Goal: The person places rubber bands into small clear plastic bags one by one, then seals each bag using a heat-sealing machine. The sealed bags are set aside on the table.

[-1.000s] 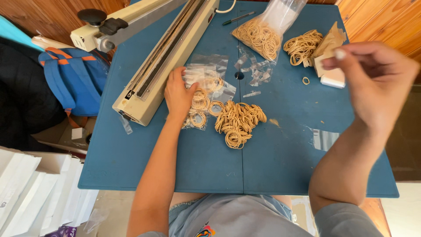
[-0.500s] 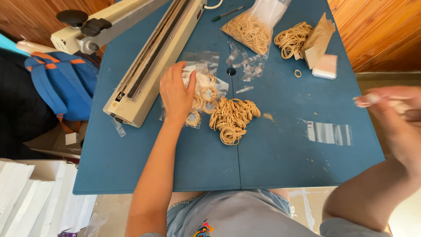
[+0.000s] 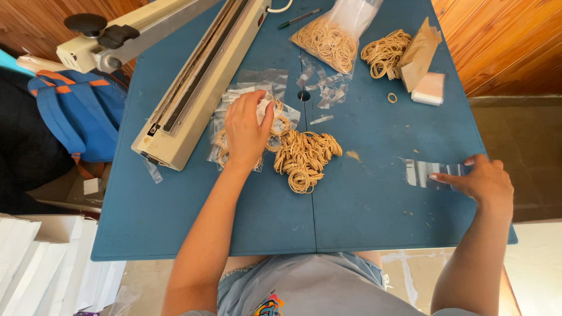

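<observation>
While the left hand [image 3: 246, 131] lies flat, fingers spread, on small filled plastic bags [image 3: 266, 117] beside the heat sealer [image 3: 193, 88], the right hand [image 3: 483, 181] pinches an empty clear bag [image 3: 430, 172] at the blue table's [image 3: 374, 216] right edge. Loose rubber bands [image 3: 304, 155] lie between. Best lift the bag cleanly by one edge, keeping the stack pinned.

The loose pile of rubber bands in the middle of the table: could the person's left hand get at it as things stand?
Probably yes. The left hand rests on small filled bags right beside the pile of rubber bands, and nothing lies between them.
</observation>
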